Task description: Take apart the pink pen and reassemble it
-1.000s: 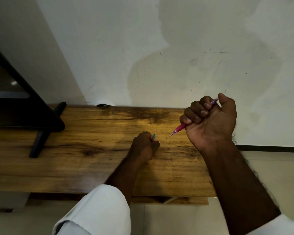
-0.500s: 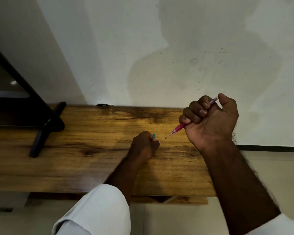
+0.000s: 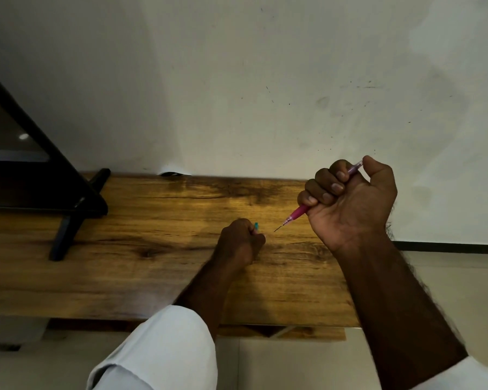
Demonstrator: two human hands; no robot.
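Observation:
My right hand [image 3: 350, 204] is clenched in a fist around the pink pen [image 3: 297, 213], held above the wooden table's right part. The pen's thin tip points down-left toward my left hand, and its translucent purple end sticks out past my thumb. My left hand [image 3: 238, 243] rests on the wooden table [image 3: 124, 263] in a closed fist, pinching a small teal piece [image 3: 256, 227] whose top peeks out above the fingers. The pen tip ends a short gap to the right of that piece. What else the left fist holds is hidden.
A black monitor with an angled stand [image 3: 65, 220] occupies the table's left end. A white wall [image 3: 237, 80] runs right behind the table. The table's right edge ends under my right forearm, with pale floor beyond.
My right hand has drifted very slightly with the pen; its tip stays close to the left hand. The left hand has not moved.

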